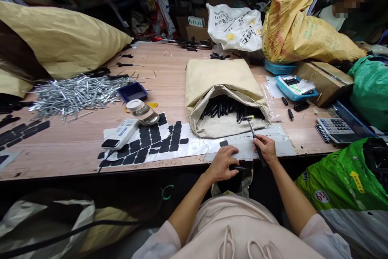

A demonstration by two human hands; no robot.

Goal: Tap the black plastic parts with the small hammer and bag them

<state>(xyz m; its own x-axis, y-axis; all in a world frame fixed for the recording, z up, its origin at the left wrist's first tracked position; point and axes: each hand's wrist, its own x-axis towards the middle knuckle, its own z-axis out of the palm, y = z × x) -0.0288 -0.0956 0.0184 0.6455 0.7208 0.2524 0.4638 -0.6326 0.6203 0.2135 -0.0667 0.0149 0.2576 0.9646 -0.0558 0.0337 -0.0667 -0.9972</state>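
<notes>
My right hand is wrapped round the black handle of a small hammer. The hammer's head, with a yellowish face, points away from me in front of the sack's mouth. At the table's front edge my left hand is bent, its fingers closed on a slim black piece that sticks out to the right. Part of that piece is hidden by the fingers. A beige sack lies just beyond both hands, its mouth towards me, with many black handle-like pieces inside.
Left stand a pile of metal rods, a dark blue tray, a glass jar and a white device by black stickers. Right are a calculator, blue basket, carton and green bag. Someone sits far right.
</notes>
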